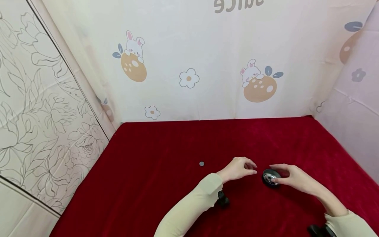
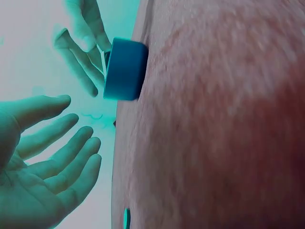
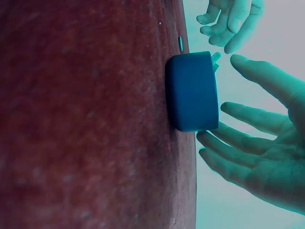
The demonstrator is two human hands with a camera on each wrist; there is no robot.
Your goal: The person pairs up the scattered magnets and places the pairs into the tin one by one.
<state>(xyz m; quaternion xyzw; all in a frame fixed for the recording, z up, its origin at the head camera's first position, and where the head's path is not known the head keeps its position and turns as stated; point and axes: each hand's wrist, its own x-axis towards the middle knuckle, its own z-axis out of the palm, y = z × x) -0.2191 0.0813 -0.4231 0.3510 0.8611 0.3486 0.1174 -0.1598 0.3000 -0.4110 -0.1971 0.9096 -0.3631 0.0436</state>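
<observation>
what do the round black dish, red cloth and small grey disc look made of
The dish: probably metal inside, judging by silvery reflections; its smooth black outside could be plastic or coated metal. Red cloth: likely velvet, given the fuzzy pile and soft sheen. Grey disc: dull; metal or plastic, too small to tell.

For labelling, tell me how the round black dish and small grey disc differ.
The round black dish is wider than the small grey disc. The dish is walled and hollow; the disc is thin. The dish sits by the right hand; the disc lies apart. Both are round, on red cloth.
</observation>
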